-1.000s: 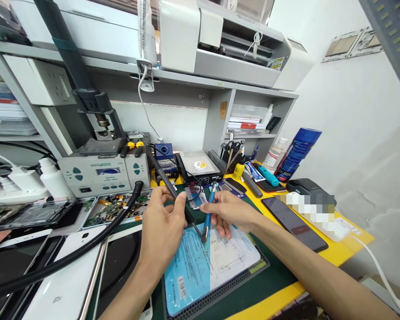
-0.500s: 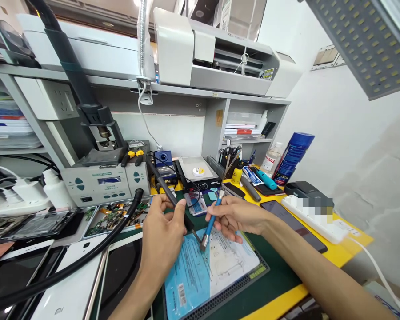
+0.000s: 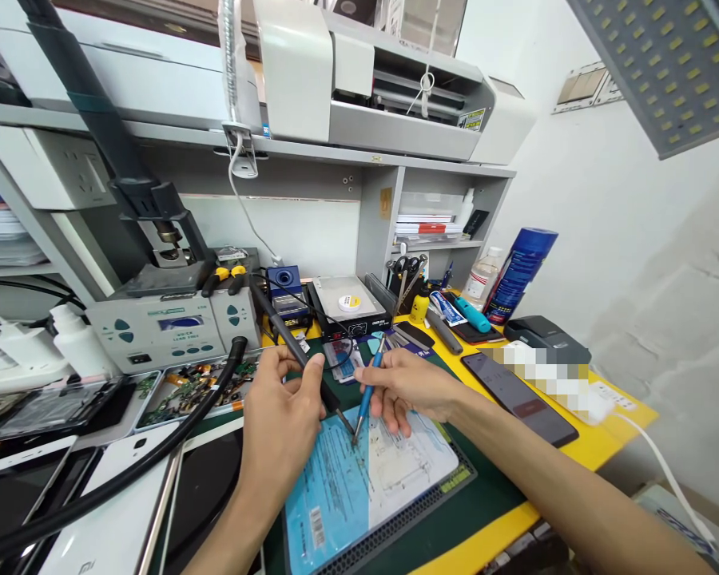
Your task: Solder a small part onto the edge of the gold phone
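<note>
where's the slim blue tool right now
The slim blue tool is in the right hand, near the middle of the head view, its lower end beside the tip of the black tool.

The soldering iron has a matt black grip, plastic or rubber by the look of it, and bare metal toward its tip. The blue tool carries a smooth, faint sheen. Under them, the packet looks like slick, glossy plastic film, lightly creased. I see a dull, smooth green mat, a shiny white phone back and a rubbery black hose with soft highlights. The spray can gleams; the painted wall is matt, its lower part rough and cracked.
</note>
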Motion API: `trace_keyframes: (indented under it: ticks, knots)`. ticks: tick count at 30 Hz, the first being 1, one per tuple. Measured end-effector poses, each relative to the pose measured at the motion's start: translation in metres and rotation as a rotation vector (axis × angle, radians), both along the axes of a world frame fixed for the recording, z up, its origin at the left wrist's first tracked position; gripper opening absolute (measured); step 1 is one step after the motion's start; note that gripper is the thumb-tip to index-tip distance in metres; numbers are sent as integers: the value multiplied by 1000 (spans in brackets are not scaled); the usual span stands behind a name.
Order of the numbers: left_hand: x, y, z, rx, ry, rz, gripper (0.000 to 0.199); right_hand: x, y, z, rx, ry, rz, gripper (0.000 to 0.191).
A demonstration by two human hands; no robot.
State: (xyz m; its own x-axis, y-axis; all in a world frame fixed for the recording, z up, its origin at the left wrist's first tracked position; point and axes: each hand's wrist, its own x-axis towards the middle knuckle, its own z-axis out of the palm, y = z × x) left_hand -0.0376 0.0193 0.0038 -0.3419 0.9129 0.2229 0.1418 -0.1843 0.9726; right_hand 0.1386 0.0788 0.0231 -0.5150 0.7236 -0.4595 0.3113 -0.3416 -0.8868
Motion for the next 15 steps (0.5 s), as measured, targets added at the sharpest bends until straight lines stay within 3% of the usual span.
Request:
trace_keyframes:
  ticks: [8,15]
  knots:
    - [0,2,0,-8,18,20,28,5,5,-7,-13,18,-18,42]
    - [-1,1,2,-11,42,18,25,3,3,-1,-30,37,-58,36]
